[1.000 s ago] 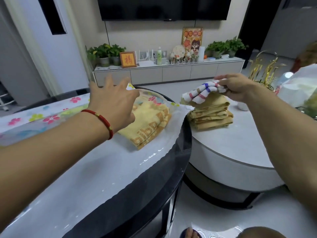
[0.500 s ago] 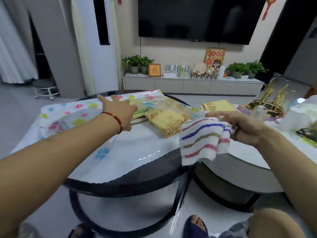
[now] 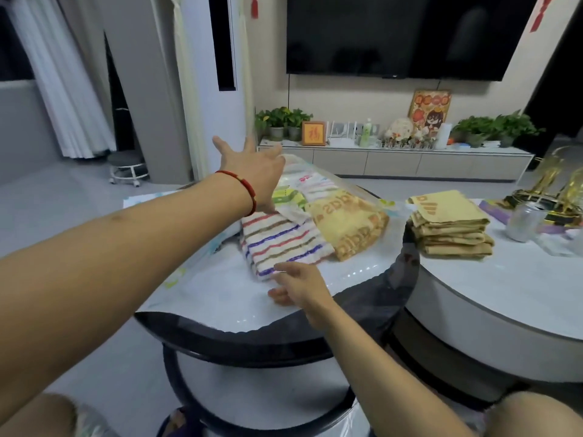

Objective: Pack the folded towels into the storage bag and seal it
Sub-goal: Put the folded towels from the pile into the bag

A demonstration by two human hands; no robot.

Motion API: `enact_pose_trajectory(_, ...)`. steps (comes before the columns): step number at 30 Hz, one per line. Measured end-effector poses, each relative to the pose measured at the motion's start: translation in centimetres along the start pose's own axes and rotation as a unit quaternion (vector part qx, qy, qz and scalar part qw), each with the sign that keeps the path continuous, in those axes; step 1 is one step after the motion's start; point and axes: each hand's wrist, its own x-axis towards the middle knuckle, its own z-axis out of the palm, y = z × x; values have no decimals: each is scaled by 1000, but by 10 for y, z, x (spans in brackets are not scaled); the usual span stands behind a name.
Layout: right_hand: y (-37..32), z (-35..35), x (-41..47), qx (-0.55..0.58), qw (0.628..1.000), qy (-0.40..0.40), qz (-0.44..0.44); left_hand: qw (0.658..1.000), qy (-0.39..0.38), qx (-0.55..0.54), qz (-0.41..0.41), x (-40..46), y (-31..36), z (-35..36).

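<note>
A clear storage bag [image 3: 220, 298] lies across the dark round table [image 3: 277, 339]. A folded white towel with coloured stripes [image 3: 280, 244] rests at the bag's mouth, beside a folded yellow towel [image 3: 350, 225] that sits inside the bag. My left hand [image 3: 252, 165] is raised above the far part of the bag, fingers spread, palm down. My right hand [image 3: 296, 283] touches the near edge of the striped towel with straight fingers. A stack of folded yellow towels [image 3: 448, 228] sits on the white table to the right.
The white oval table [image 3: 504, 298] adjoins the dark one on the right and holds a metal can [image 3: 523, 220] and gold ornaments [image 3: 555, 190]. A TV cabinet [image 3: 394, 159] with plants stands behind. My knees and feet show below the table.
My right hand has carried the striped towel leftward and set it down at the bag beside the yellow towel. My left hand has lifted off the bag.
</note>
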Motion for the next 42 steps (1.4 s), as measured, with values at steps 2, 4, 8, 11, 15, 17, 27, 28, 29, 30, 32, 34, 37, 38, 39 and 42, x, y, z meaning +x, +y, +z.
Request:
enact_pose_trajectory(2,7,-7,11,-158,975,107,-111,1000,5,-7,6,0,1,3)
enact_pose_trajectory(4,13,-15,26,-332,918,135,-168,1000,16,-12,11,0,1,7)
enact_pose_trajectory(8,17,-14,45,-523,838,66,-143,999,27,-12,21,-1,6,15)
enact_pose_trajectory(11,4,-18,41,-574,805,33,-145,999,35,-8,33,-1,17,22)
enact_pose_trajectory(15,-19,-63,24,-507,843,-32,-177,997,56,-13,58,4,36,29)
enact_pose_trajectory(17,-26,-103,11,-445,867,13,-222,996,58,-23,69,9,48,32)
enact_pose_trajectory(27,3,-345,68,-396,824,391,-104,988,71,-13,133,56,125,51)
enact_pose_trajectory(28,6,-360,82,-407,820,392,-93,988,74,-9,134,58,131,54)
enact_pose_trajectory(29,8,-371,95,-422,815,389,-84,988,77,-9,134,62,136,56)
enact_pose_trajectory(30,10,-380,108,-439,810,384,-68,988,80,-13,133,66,140,57)
enact_pose_trajectory(32,9,-393,131,-458,805,377,-17,988,83,-26,129,74,144,58)
enact_pose_trajectory(34,6,-403,153,-435,817,377,30,988,83,-41,125,84,145,59)
enact_pose_trajectory(37,4,-411,172,-412,821,388,75,988,77,-77,114,95,146,61)
enact_pose_trajectory(38,3,-412,174,-412,819,389,87,987,73,-87,110,98,146,62)
enact_pose_trajectory(39,0,-413,173,-417,814,393,95,987,70,-94,108,100,146,63)
enact_pose_trajectory(42,-9,-419,172,-454,798,390,67,987,67,-100,104,103,145,67)
